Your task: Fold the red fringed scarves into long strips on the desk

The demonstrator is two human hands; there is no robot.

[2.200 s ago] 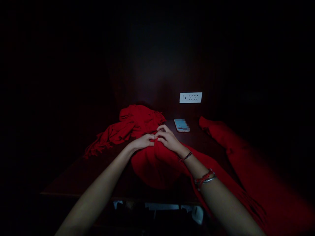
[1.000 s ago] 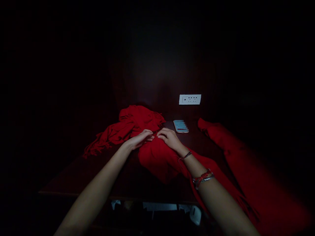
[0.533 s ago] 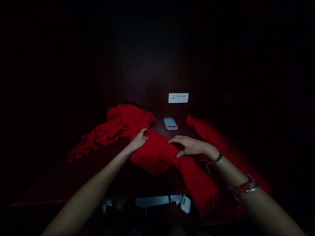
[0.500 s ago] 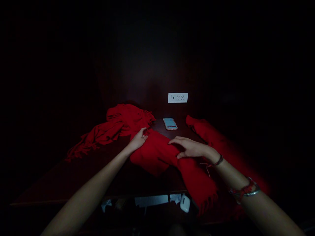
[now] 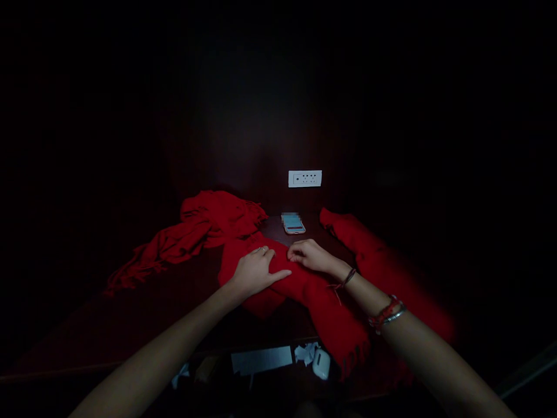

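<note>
A red fringed scarf (image 5: 322, 305) lies across the middle of a dark table (image 5: 143, 307), its fringe hanging over the near edge. My left hand (image 5: 255, 271) lies flat on the scarf, fingers stretched out. My right hand (image 5: 310, 256) rests just right of it with curled fingers pinching the scarf's cloth. Thread and bead bracelets are on my right wrist.
A second red fringed scarf (image 5: 204, 226) is bunched at the back left. A third red cloth (image 5: 374, 255) runs along the right side. A phone (image 5: 293, 223) lies at the back under a white wall socket (image 5: 305, 178). Papers and a small white object (image 5: 321, 364) lie below the table edge.
My left hand moved from the scarf's far end onto its middle and flattened. My right hand drew back leftward and curled onto the cloth. The view shifted slightly.
</note>
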